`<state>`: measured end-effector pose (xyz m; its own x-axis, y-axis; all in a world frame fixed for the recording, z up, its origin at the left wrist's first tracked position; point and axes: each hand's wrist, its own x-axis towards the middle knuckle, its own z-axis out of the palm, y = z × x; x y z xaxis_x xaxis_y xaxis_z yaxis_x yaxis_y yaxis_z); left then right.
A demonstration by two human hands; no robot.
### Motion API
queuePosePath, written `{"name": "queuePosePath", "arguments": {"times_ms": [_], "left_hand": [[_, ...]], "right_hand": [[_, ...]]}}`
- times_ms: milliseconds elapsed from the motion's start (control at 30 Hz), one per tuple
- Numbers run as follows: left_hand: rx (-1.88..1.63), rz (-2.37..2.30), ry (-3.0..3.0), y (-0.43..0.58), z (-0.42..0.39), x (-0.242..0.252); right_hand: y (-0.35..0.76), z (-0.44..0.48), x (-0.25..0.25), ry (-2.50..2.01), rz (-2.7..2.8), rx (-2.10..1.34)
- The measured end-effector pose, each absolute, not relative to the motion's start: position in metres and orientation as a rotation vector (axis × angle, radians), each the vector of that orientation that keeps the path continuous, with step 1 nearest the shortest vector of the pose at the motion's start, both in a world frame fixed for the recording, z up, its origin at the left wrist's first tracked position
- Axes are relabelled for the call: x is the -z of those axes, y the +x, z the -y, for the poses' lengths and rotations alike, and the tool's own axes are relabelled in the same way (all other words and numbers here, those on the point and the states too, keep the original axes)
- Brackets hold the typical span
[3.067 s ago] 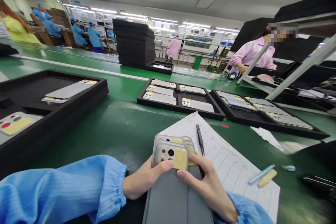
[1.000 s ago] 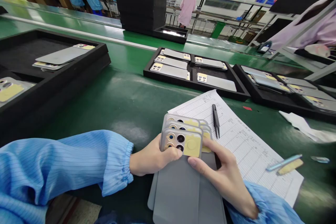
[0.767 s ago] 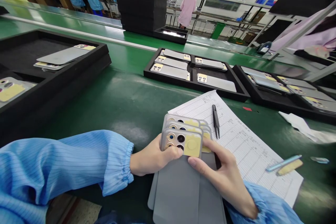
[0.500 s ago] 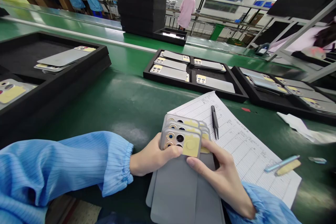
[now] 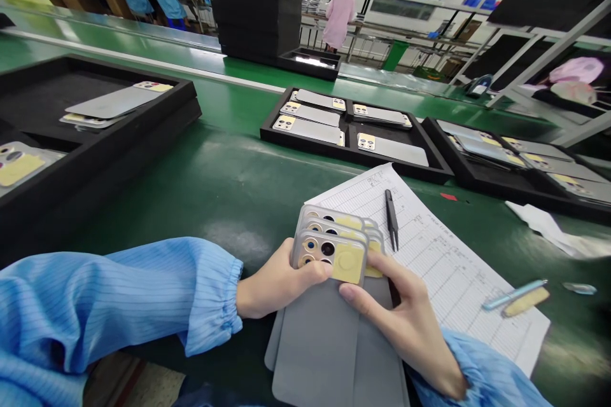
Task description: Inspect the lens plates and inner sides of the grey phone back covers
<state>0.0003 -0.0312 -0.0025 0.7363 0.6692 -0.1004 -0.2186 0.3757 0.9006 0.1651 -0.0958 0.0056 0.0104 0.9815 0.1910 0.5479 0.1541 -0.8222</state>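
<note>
Probably light, stiff and slick: fanned phone-back panels [image 5: 315, 343], between both hands, over the green surface [image 5: 229, 184]. Left hand [image 5: 274, 283]: fingers gripping left edge, thumb beside lenses [image 5: 328, 248]. Right hand [image 5: 405, 308]: fingers pinching right edge. Best held by long edges; lenses likely scratch-prone.
</note>
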Motion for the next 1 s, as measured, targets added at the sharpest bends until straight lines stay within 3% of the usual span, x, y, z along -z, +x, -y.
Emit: {"name": "queuePosePath", "arguments": {"times_ms": [1000], "left_hand": [[-0.706, -0.621, 1.191, -0.0006, 0.0331, 0.0006]], "right_hand": [[0.1656, 0.0901, -0.0077, -1.511, 1.546, -0.892]]}}
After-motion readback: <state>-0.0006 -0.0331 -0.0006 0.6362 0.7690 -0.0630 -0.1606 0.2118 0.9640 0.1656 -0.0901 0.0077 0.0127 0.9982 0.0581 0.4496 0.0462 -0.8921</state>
